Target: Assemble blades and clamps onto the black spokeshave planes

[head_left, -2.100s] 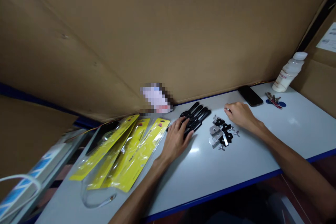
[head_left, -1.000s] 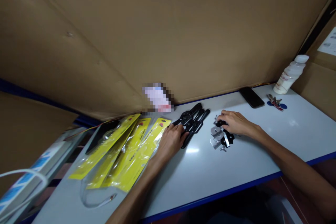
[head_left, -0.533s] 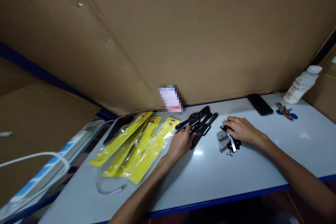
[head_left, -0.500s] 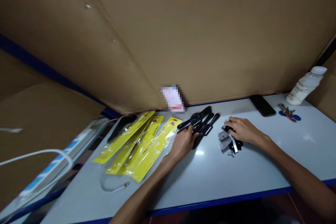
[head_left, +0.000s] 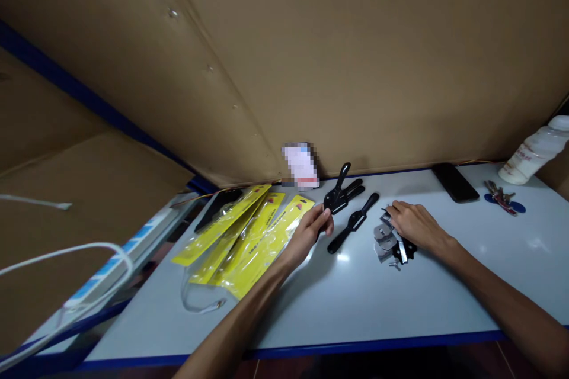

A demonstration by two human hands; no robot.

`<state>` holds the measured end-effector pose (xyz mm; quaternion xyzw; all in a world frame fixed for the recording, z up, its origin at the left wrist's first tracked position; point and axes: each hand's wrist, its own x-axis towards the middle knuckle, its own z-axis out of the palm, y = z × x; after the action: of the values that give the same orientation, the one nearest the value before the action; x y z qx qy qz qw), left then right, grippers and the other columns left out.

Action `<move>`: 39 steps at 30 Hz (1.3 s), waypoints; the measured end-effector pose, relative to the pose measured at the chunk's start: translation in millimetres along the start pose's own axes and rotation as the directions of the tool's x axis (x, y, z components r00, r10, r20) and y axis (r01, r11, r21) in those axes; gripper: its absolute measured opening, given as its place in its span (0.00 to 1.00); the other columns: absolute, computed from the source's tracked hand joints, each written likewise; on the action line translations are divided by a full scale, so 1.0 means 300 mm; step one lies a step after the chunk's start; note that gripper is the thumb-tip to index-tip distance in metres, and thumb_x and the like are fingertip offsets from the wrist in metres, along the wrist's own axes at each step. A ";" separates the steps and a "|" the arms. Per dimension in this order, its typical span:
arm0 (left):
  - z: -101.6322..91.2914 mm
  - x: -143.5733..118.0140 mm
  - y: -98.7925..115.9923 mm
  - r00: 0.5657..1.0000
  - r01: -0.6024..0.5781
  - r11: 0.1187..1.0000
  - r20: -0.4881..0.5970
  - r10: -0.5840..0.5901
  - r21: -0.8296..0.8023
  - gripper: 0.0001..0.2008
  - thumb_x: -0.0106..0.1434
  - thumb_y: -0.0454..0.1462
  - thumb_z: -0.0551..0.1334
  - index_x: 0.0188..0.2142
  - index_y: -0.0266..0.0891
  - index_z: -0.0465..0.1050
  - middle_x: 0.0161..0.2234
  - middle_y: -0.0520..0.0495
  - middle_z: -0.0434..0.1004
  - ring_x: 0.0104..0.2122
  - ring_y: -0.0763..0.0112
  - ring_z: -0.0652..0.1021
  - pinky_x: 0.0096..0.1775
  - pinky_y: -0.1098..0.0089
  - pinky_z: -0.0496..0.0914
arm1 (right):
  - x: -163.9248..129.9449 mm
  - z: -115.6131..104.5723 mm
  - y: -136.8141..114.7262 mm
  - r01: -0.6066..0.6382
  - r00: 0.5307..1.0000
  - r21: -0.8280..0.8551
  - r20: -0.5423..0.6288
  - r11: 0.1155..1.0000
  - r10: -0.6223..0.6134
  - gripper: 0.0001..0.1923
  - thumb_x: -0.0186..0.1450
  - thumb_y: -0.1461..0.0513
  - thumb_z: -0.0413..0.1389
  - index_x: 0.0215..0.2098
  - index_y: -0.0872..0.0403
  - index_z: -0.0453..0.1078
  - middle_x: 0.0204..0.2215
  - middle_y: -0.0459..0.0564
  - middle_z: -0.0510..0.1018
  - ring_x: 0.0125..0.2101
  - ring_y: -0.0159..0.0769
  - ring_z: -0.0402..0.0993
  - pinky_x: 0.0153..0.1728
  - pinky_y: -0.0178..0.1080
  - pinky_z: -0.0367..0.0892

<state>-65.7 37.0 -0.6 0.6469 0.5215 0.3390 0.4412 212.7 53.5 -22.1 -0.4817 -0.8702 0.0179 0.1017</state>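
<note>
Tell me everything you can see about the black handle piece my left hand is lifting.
The black handle piece looks like matte plastic or coated metal, slim with a rounded tip and a wider, eyed middle. The left hand pinches its lower end, so it stands tilted upward, tip toward the brown cardboard wall. Similar black pieces lie just behind it on the white table, and another one lies flat to its right.

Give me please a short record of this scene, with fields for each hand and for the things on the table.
left hand: grips one black handle, its far end raised off the table
right hand: rests on a pile of metal and black parts
between hands: a second black handle, lying flat
left of hands: yellow packets
far right: phone, keys, white bottle
surface: white table, cardboard behind
</note>
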 end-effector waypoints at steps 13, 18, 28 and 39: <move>0.150 -0.079 -0.029 0.902 0.345 0.816 0.405 -0.152 -0.463 0.18 0.65 0.52 0.61 0.35 0.42 0.61 0.18 0.63 0.54 0.14 0.81 0.53 0.14 0.79 0.52 | -0.004 -0.089 0.061 -0.200 0.969 0.298 -0.080 0.933 0.233 0.14 0.67 0.69 0.47 0.38 0.54 0.74 0.33 0.50 0.81 0.32 0.36 0.75 0.33 0.37 0.64; 0.143 -0.072 -0.036 0.931 0.315 0.821 0.322 -0.171 -0.475 0.15 0.66 0.50 0.60 0.35 0.42 0.61 0.19 0.61 0.60 0.15 0.79 0.60 0.15 0.78 0.60 | -0.024 -0.102 -0.002 -0.109 0.994 0.221 0.001 0.969 0.112 0.09 0.68 0.65 0.52 0.36 0.52 0.75 0.34 0.48 0.79 0.33 0.36 0.73 0.33 0.37 0.61; 0.117 -0.053 -0.018 0.912 0.376 0.775 0.351 -0.212 -0.508 0.12 0.64 0.44 0.63 0.34 0.39 0.66 0.24 0.54 0.68 0.19 0.76 0.69 0.15 0.78 0.63 | -0.040 -0.076 -0.101 0.048 0.990 -0.153 0.135 0.987 -0.028 0.11 0.64 0.70 0.51 0.42 0.59 0.73 0.40 0.57 0.77 0.35 0.42 0.74 0.27 0.39 0.60; 0.089 -0.038 -0.039 0.848 0.443 0.812 0.472 -0.243 -0.380 0.13 0.64 0.45 0.63 0.33 0.40 0.65 0.23 0.56 0.66 0.14 0.81 0.63 0.11 0.80 0.56 | -0.029 -0.052 -0.119 -0.008 0.991 -0.212 0.130 0.977 0.036 0.13 0.66 0.73 0.47 0.44 0.60 0.71 0.43 0.60 0.75 0.41 0.47 0.73 0.30 0.41 0.67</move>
<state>-48.7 20.8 -21.2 0.4665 0.4305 0.2287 0.7380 190.4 26.1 -3.5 -0.4971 -0.8667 -0.0412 -0.0082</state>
